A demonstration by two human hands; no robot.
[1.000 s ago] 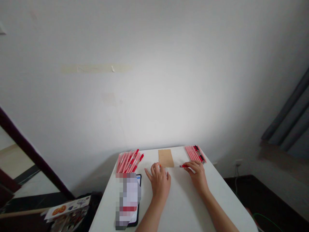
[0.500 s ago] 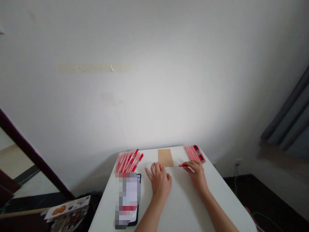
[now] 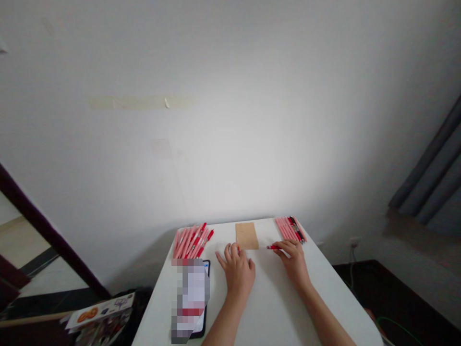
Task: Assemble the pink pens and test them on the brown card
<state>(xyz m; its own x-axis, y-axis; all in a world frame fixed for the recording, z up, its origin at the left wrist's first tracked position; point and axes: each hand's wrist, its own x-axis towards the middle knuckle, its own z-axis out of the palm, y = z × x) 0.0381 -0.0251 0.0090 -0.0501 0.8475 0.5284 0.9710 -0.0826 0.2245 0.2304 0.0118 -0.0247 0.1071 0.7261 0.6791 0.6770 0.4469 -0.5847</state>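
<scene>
Both my hands rest on a white table [image 3: 273,307]. My left hand [image 3: 237,271] lies palm down with its fingers curled over a small red-tipped thing at its fingertips, just below a brown card [image 3: 247,235]. My right hand [image 3: 293,262] pinches the end of a red pen [image 3: 272,247] that lies on the table pointing left. A bunch of pink and red pens [image 3: 192,240] lies to the left of my left hand. A second bunch of pink pens [image 3: 291,228] lies just beyond my right hand.
A phone or tablet [image 3: 192,298] with a blurred screen lies on the table's left side. A white wall stands right behind the table. A printed box [image 3: 101,315] sits on the floor at the left, grey curtains [image 3: 432,187] hang at the right.
Almost nothing has moved. Both hands stay in place; the view has shifted very slightly.
</scene>
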